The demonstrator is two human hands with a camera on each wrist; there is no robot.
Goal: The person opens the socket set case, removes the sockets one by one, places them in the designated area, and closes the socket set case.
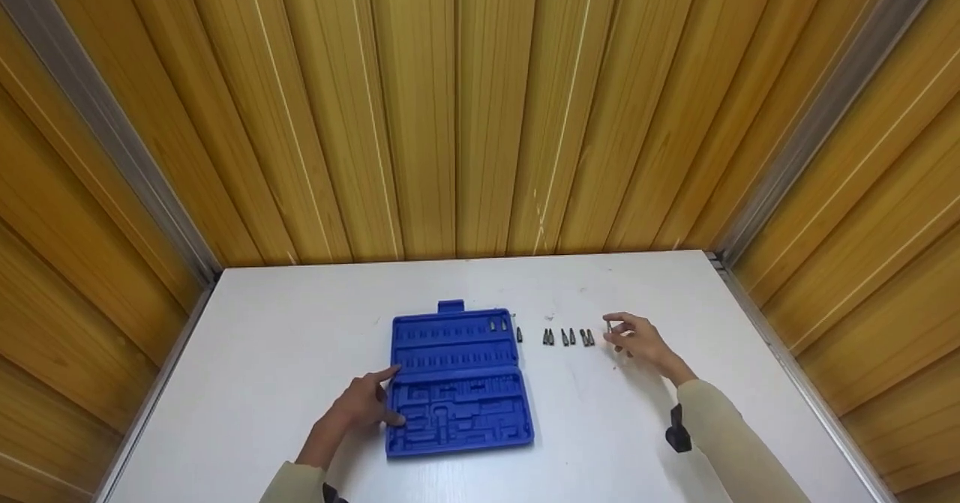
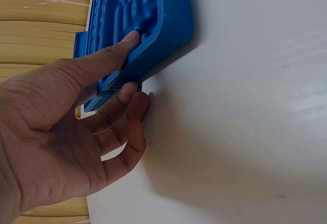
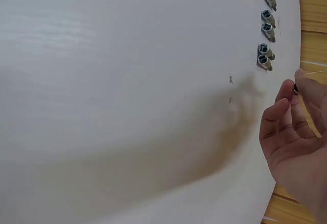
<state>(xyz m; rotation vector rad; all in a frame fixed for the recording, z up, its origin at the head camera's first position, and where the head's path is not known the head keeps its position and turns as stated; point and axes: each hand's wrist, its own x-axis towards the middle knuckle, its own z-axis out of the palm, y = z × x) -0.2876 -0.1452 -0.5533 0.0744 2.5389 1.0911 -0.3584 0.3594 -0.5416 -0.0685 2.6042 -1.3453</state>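
An open blue plastic tool case (image 1: 459,383) lies flat on the white table. My left hand (image 1: 365,400) holds its left edge; in the left wrist view the thumb (image 2: 132,39) lies over the rim, with fingers curled beside the wall. To the right, my right hand (image 1: 636,340) pinches a small metal bit socket (image 1: 609,327) between thumb and fingertips, above the table. In the right wrist view only its dark end (image 3: 296,88) shows. Several similar bit sockets (image 1: 568,336) lie in pairs between case and right hand. Two more (image 1: 498,324) sit in the upper half's right end.
A single bit socket (image 1: 519,335) lies close to the case's right edge. The case's latch tab (image 1: 451,306) sticks out at the back. Yellow corrugated panels (image 1: 480,113) wall in the white table (image 1: 285,338) at the back and both sides.
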